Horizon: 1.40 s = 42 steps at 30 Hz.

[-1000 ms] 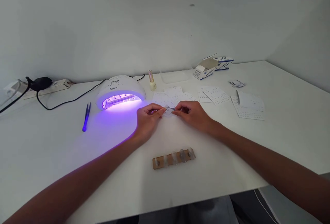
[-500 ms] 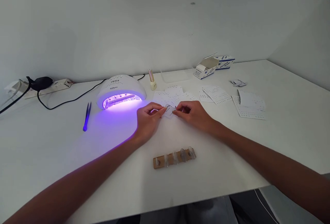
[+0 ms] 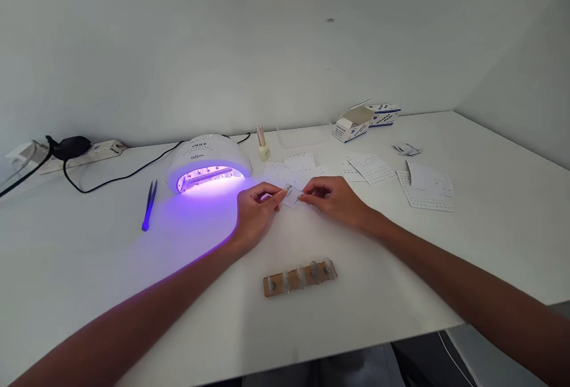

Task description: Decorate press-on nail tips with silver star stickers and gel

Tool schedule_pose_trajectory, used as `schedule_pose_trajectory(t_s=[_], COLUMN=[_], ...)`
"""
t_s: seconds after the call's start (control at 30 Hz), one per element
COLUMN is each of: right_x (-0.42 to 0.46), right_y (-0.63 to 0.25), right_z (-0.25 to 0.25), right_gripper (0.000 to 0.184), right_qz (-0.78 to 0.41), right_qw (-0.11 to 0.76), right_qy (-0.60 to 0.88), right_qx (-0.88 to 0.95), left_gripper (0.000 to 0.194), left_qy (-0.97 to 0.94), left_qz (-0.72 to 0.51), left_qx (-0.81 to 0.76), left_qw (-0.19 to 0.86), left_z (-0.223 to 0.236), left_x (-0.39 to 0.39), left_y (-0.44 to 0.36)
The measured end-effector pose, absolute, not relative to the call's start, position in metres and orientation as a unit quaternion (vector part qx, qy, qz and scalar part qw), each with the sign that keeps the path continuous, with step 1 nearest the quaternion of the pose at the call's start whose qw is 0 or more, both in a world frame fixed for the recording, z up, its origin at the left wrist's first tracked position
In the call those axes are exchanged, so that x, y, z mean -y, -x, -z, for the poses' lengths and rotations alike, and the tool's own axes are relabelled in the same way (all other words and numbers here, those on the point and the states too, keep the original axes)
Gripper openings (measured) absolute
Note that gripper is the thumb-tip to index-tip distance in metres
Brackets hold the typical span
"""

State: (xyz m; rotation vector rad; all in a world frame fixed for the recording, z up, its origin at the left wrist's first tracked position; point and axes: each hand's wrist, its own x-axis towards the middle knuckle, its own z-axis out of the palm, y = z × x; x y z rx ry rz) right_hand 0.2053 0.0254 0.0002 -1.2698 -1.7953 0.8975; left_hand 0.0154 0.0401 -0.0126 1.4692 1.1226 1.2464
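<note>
Between my hands, above the white table, is a small white alcohol pad packet with dark print. My left hand pinches its left side between thumb and fingers. On the other side, my right hand pinches the packet's right edge. Nearer to me lies a brown strip carrying several clear nail tips in a row. Sheets of white paper with small printed marks lie just beyond my hands.
A lit nail lamp glows purple at left, with tweezers beside it. Farther back stand a polish bottle, a clear tray and alcohol pad boxes. Loose packets and more sheets lie right. A black cable crosses the left.
The packet has turned slightly between my fingers, and my right fingertips sit a little differently on its edge. The whole view has tilted slightly, so the background sits lower.
</note>
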Motion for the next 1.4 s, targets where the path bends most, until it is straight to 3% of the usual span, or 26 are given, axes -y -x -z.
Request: schedule_pose_trajectory(t_s=[0.3, 0.7, 0.9, 1.4], right_x=[-0.0284, -0.0299, -0.0298, -0.0263], right_y=[-0.2062, -0.2072, -0.2075, -0.206], right_z=[0.0034, 0.0071, 0.0061, 0.0049], right_gripper=[0.022, 0.011, 0.012, 0.014], right_qz=[-0.318, -0.235, -0.272, -0.196], right_qw=[0.441, 0.421, 0.422, 0.418], right_qy=[0.516, 0.485, 0.469, 0.487], right_qx=[0.662, 0.729, 0.727, 0.742], left_gripper=[0.012, 0.005, 0.007, 0.009], left_qy=[-0.604, -0.595, -0.596, -0.593], left_qz=[-0.479, -0.524, -0.529, -0.533], left_qx=[-0.458, -0.433, -0.434, -0.429], left_qw=[0.443, 0.428, 0.42, 0.424], left_z=[0.0118, 0.0162, 0.014, 0.0141], left_x=[-0.0375, -0.0396, -0.0381, -0.0384], left_y=[-0.0172, -0.016, -0.0155, -0.0156])
